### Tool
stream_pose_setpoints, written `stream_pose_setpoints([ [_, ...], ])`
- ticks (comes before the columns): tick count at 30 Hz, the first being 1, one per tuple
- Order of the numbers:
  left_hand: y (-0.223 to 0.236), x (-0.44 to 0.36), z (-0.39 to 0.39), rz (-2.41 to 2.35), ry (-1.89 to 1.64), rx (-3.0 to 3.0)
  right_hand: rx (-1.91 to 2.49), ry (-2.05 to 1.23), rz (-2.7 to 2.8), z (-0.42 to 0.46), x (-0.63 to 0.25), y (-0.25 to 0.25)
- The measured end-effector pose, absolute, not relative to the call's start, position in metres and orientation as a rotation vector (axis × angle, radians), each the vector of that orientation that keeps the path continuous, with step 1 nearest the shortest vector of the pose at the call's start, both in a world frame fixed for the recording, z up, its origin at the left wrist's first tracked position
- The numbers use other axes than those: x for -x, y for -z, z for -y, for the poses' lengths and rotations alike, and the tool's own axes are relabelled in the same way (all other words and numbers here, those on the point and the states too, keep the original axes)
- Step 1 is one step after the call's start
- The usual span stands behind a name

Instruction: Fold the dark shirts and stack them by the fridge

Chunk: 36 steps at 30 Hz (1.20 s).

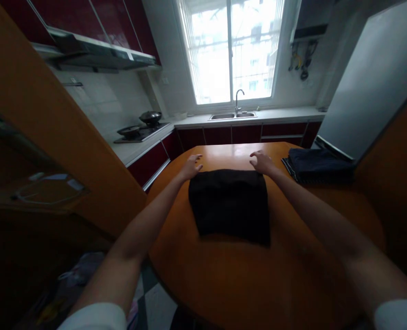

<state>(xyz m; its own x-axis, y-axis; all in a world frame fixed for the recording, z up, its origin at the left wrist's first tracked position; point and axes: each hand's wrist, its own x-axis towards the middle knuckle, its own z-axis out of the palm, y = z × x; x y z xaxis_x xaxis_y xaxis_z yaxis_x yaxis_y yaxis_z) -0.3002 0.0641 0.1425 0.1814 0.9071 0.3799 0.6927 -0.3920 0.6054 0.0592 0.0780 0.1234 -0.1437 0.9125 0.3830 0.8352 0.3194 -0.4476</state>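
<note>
A black piece of cloth (230, 204), seemingly a folded garment, lies flat on the wooden table (244, 275) in front of me. At its far left corner is my left hand (191, 167), fingers apart and curved inward. My right hand (262, 162) hovers by the far right corner, its thumb and fingers also spread. Neither hand grips the cloth; whether the palms touch its edge I cannot tell. To the right, a stack of folded dark clothes (318, 166) rests on the same table, with a navy piece on top.
Beyond the table a counter carries a sink (224, 116) with a tap (238, 101) under a window. A pan (129, 131) and a lidded wok (150, 117) stand on the stove at left. A fridge (371, 78) rises at right, and a wooden cabinet (86, 151) flanks the left.
</note>
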Motion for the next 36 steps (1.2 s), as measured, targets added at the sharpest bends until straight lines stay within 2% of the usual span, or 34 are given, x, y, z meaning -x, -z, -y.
stream_pose_setpoints([
  [6, -0.071, 0.305, -0.03, -1.299, -0.602, -2.539, 1.408, -0.202, 2.286, -0.04, -0.046, -0.042],
  [11, -0.048, 0.277, -0.042, -1.434, -0.598, -2.565, 1.529, -0.168, 2.173, -0.043, -0.038, -0.019],
  [17, -0.049, 0.242, -0.07, -1.432, -0.588, -2.482, 1.368, -0.292, 2.16, -0.055, -0.029, -0.022],
  [22, -0.061, 0.234, -0.054, -1.364, -0.568, -2.585, 1.286, -0.435, 2.105, -0.056, -0.032, -0.024],
  [26, -0.068, 0.222, -0.017, -1.249, -0.214, -3.018, 1.233, -0.47, 2.071, -0.044, -0.032, -0.021],
  [29, -0.072, 0.206, 0.004, -1.421, 0.073, -3.084, 1.206, -0.446, 1.929, -0.026, -0.033, -0.019],
  [36, -0.068, 0.172, 0.026, -1.508, 0.195, -3.225, 1.13, -0.459, 1.693, 0.03, -0.063, -0.013],
])
